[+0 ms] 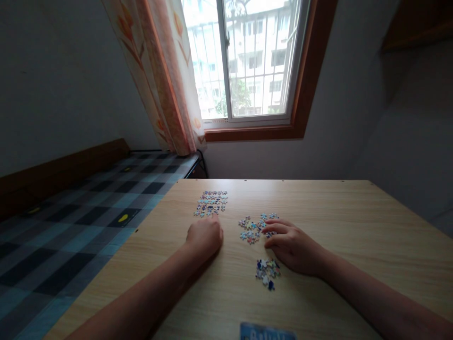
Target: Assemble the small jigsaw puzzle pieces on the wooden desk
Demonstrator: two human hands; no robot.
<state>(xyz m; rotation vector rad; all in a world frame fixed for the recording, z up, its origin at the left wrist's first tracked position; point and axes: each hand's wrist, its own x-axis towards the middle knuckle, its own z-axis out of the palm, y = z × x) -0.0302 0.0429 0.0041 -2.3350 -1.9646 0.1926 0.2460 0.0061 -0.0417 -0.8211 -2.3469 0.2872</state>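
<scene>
Both my hands rest on a light wooden table [336, 222]. My left hand [205, 235] is curled into a loose fist, knuckles up, just below a spread patch of small jigsaw pieces [211, 203]. My right hand [292, 245] lies with its fingers stretched toward a middle cluster of puzzle pieces [253, 229], fingertips touching its right edge. A smaller heap of pieces [267, 273] lies beside that hand's thumb side. Whether the left fist holds a piece is hidden.
A blue printed card or box edge [267, 332] shows at the table's near edge. A bed with a blue-and-black checked sheet [71, 231] lies to the left. A window [247, 61] with an orange patterned curtain [159, 71] is behind the table.
</scene>
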